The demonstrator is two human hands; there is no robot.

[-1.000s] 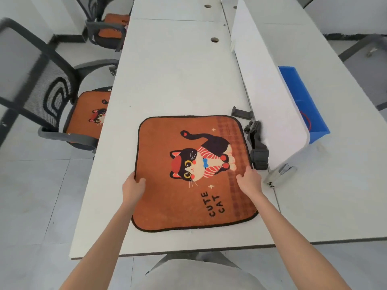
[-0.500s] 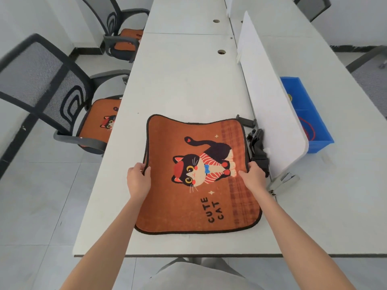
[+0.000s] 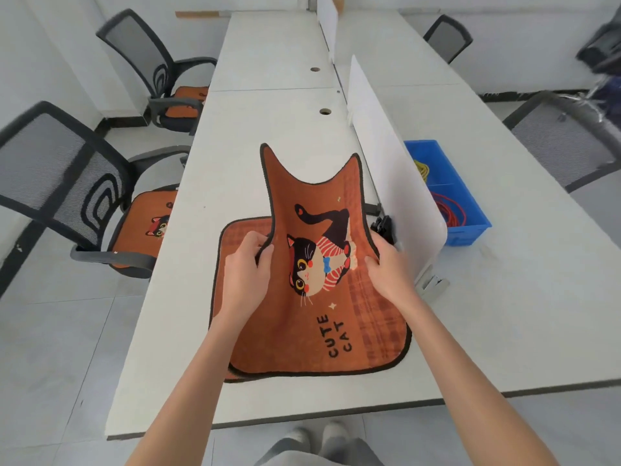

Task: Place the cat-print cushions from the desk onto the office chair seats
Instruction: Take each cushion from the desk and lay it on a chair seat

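Observation:
An orange cat-print cushion (image 3: pixel 312 230) with "CUTE CAT" lettering is lifted off the white desk (image 3: pixel 255 136), its far edge raised and sagging in the middle. My left hand (image 3: pixel 247 270) pinches its left edge and my right hand (image 3: pixel 389 267) grips its right edge. Under it a second orange cushion (image 3: pixel 242 230) lies flat on the desk, only its left and near edges showing. The nearest office chair (image 3: pixel 57 176) on the left has a cat cushion (image 3: pixel 144 223) on its seat. The chair behind it (image 3: pixel 151 58) also holds an orange cushion (image 3: pixel 186 95).
A white divider panel (image 3: pixel 386 153) runs along the desk's right side, with black clamps (image 3: pixel 383 227) at its base. A blue bin (image 3: pixel 447 190) of coloured cables sits beyond it. More chairs (image 3: pixel 564 139) stand at the right. My feet (image 3: pixel 316 435) are at the desk's near edge.
Both hands have closed on the top cushion's side edges and raised it off the desk, baring a second cushion beneath. The view has pulled back and tilted up.

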